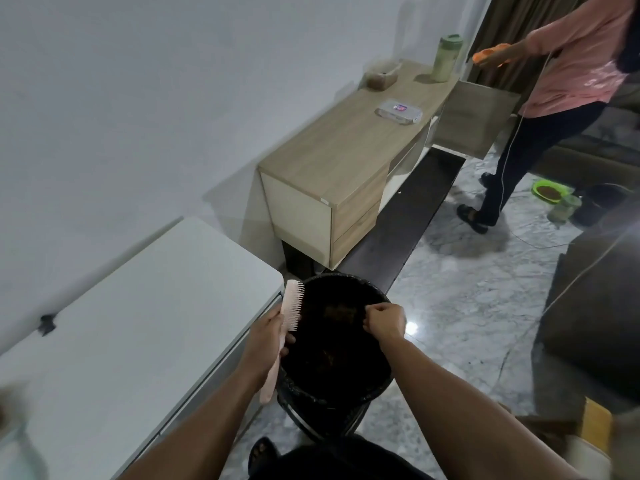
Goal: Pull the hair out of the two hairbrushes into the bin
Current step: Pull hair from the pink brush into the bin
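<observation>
A pale pink hairbrush (pixel 292 304) stands upright at the left rim of the black bin (pixel 332 396), bristles facing over the opening. My left hand (pixel 268 336) grips its handle, whose end pokes out below my wrist. My right hand (pixel 384 320) hovers over the bin's right side with fingers curled downward; a dark wisp shows at the fingertips, and I cannot tell whether it is hair. The bin is lined with a black bag and holds dark clumps. A second hairbrush is not in view.
A white table (pixel 138 323) lies to the left of the bin, with a small dark object (pixel 46 323) on it. A wooden cabinet (pixel 346 157) stands behind, carrying a box and a bottle. A person in a pink shirt (pixel 571 57) stands at the far right. A dark sofa (pixel 595 323) is to the right.
</observation>
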`<state>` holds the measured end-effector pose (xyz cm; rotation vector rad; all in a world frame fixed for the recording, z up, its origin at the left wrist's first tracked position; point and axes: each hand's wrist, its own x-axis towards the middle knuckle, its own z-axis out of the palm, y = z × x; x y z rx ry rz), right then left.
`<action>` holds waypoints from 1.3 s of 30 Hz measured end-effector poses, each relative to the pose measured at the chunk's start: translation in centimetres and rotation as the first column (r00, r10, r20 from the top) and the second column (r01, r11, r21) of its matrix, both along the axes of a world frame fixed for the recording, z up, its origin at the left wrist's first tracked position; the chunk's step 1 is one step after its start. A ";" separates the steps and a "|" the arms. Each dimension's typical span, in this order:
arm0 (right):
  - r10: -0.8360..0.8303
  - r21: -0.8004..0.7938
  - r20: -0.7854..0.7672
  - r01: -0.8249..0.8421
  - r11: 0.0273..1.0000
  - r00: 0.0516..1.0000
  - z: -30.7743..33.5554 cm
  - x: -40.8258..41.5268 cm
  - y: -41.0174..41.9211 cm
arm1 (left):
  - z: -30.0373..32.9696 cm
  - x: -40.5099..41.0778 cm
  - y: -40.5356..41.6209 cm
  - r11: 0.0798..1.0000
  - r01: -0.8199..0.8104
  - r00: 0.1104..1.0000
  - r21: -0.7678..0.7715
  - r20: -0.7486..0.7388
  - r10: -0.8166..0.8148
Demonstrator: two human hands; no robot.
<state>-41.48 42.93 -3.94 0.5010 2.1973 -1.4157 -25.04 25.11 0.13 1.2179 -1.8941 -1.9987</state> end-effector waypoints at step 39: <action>0.501 0.146 -0.300 -0.480 0.865 0.812 5.3 1.2 -2.2 | 0.4 -2.9 2.1 0.908 0.104 0.992 0.406 -0.110 -0.064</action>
